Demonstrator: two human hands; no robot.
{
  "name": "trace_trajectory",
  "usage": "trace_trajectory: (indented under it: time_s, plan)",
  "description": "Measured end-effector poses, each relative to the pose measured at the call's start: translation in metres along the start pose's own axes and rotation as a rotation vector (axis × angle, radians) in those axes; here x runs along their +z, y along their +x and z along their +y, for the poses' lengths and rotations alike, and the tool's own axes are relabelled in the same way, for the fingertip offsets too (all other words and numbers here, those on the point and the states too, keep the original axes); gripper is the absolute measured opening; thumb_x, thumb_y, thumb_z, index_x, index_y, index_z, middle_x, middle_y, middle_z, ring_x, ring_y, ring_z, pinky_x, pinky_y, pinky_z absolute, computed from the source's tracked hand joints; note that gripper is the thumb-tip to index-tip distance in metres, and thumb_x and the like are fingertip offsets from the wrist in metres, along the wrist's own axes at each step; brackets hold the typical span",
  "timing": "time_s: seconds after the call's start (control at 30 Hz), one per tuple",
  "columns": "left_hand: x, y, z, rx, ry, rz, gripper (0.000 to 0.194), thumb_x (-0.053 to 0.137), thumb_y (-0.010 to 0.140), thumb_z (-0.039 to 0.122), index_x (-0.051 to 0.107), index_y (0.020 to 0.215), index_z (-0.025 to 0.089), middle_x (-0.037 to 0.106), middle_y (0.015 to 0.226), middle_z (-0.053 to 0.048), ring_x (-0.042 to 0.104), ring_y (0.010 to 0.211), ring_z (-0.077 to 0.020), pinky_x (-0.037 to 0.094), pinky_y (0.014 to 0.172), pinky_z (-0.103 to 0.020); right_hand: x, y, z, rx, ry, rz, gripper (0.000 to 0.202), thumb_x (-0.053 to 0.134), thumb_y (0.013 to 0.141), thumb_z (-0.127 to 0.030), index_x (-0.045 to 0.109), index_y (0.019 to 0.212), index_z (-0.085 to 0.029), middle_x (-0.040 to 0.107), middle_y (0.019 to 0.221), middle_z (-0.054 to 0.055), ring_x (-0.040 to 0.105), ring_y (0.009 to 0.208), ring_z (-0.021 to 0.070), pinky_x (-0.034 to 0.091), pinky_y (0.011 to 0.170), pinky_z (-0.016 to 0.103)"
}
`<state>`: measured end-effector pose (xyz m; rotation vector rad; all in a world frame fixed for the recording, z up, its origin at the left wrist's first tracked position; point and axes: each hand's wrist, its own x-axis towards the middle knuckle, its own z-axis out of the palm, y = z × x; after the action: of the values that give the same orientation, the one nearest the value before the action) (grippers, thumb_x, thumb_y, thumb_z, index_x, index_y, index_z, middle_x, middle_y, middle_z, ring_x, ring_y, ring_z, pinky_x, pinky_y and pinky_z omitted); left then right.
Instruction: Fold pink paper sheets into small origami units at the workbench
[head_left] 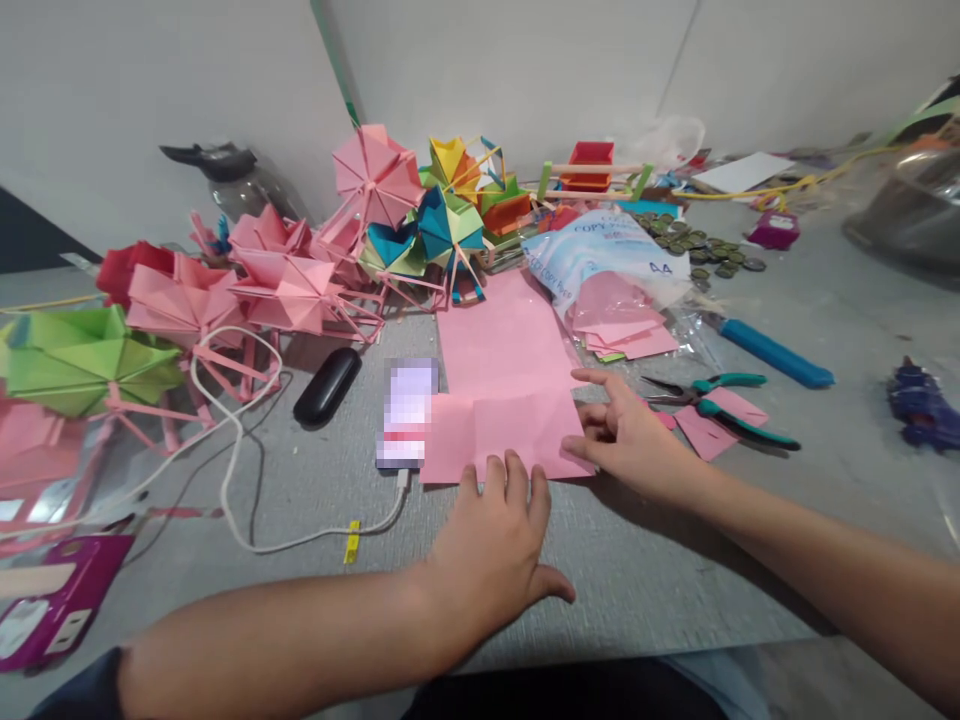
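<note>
Creased pink paper [517,430] lies flat on the grey table, over or against a larger pink sheet [495,335] behind it. My left hand [499,535] is palm down with fingers spread, its fingertips at the paper's front edge and its thumb pointing right. At the paper's right edge is my right hand [619,430], thumb on the sheet and index finger stretched along its side; the other fingers curl partly out of sight. A phone [405,415] with a lit, blurred screen touches the paper's left side, a white cable [315,545] plugged into it.
Folded paper models [300,285] fill the back left. A black case [328,388] lies left of the phone. Green-handled pliers [739,425], a blue-handled tool [776,352], a plastic copy-paper bag [607,250] and coins [701,245] are on the right. A purple power strip [67,600] sits front left.
</note>
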<state>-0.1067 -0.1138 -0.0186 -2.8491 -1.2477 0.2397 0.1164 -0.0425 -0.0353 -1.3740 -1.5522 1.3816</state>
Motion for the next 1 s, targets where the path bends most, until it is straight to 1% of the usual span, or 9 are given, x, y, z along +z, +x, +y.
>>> trace_trajectory:
  time_s: [0.13,0.3,0.4,0.5,0.57,0.7,0.8,0.87,1.0]
  plan:
    - [-0.002,0.002,0.000,0.002,0.024,-0.057,0.117,0.059,0.089,0.093,0.051,0.164,0.003,0.057,0.156,-0.042,0.064,0.137,-0.0528,0.059,0.102,-0.064,-0.002,0.005,0.004,-0.067,-0.078,0.067,0.061,0.080,0.082,-0.043,0.056,0.134,-0.023,0.069,0.089,0.000,0.061,0.066,0.0180,0.049,0.065,0.036]
    - [-0.009,0.003,0.000,-0.001,0.033,-0.109,0.118,0.056,0.091,0.094,0.048,0.166,0.002,0.056,0.157,-0.042,0.065,0.137,-0.0524,0.060,0.103,-0.063,-0.003,0.003,0.004,-0.175,-0.172,0.142,0.059,0.072,0.094,-0.045,0.056,0.146,-0.024,0.074,0.099,0.005,0.066,0.070,0.0191,0.054,0.067,0.036]
    - [-0.011,0.003,0.000,-0.012,0.042,-0.137,0.117,0.054,0.093,0.092,0.046,0.167,0.002,0.054,0.159,-0.041,0.064,0.138,-0.0523,0.059,0.106,-0.064,-0.004,0.002,0.004,-0.222,-0.259,0.178,0.047,0.069,0.098,-0.047,0.063,0.140,-0.025,0.076,0.112,0.009,0.070,0.075,0.0205,0.057,0.071,0.038]
    - [-0.012,0.003,0.001,-0.009,0.038,-0.145,0.117,0.053,0.094,0.092,0.045,0.167,0.001,0.053,0.160,-0.042,0.063,0.140,-0.0530,0.059,0.106,-0.066,-0.004,0.003,0.005,-0.245,-0.305,0.174,0.033,0.065,0.101,-0.050,0.068,0.122,-0.025,0.074,0.111,0.009,0.070,0.078,0.0219,0.058,0.073,0.039]
    - [-0.012,0.003,0.002,-0.009,0.036,-0.140,0.117,0.054,0.094,0.091,0.045,0.167,0.000,0.053,0.160,-0.043,0.062,0.140,-0.0533,0.059,0.106,-0.066,-0.005,0.005,0.005,-0.298,-0.359,0.155,0.027,0.063,0.103,-0.051,0.068,0.102,-0.024,0.071,0.112,0.010,0.068,0.082,0.0224,0.058,0.075,0.040]
    - [-0.013,0.003,0.002,0.001,0.036,-0.137,0.113,0.055,0.095,0.089,0.047,0.166,0.002,0.052,0.160,-0.043,0.062,0.141,-0.0536,0.060,0.105,-0.066,-0.012,0.003,0.000,-0.353,-0.604,0.100,0.039,0.068,0.100,-0.053,0.062,0.076,-0.023,0.064,0.104,0.010,0.062,0.084,0.0228,0.055,0.079,0.042]
    - [-0.015,0.002,0.001,0.015,0.033,-0.143,0.108,0.056,0.096,0.087,0.047,0.167,0.007,0.052,0.161,-0.042,0.062,0.141,-0.0534,0.060,0.105,-0.066,-0.019,-0.002,-0.009,-0.276,-0.727,-0.077,0.041,0.072,0.098,-0.053,0.064,0.072,-0.023,0.059,0.092,0.006,0.060,0.083,0.0233,0.053,0.081,0.043]
    - [-0.016,0.002,0.000,0.023,0.030,-0.140,0.105,0.058,0.096,0.086,0.046,0.168,0.011,0.052,0.161,-0.041,0.062,0.142,-0.0536,0.060,0.104,-0.067,-0.024,-0.004,-0.014,-0.276,-0.756,-0.182,0.039,0.079,0.093,-0.055,0.067,0.075,-0.023,0.061,0.098,0.007,0.061,0.090,0.0255,0.054,0.087,0.045]
    - [-0.015,0.001,-0.001,0.043,0.016,-0.107,0.101,0.059,0.097,0.083,0.048,0.167,0.011,0.054,0.158,-0.042,0.063,0.140,-0.0549,0.060,0.101,-0.068,-0.029,-0.002,-0.015,-0.380,-0.850,-0.213,0.038,0.091,0.081,-0.051,0.067,0.075,-0.023,0.063,0.109,0.008,0.059,0.111,0.0342,0.046,0.108,0.059]
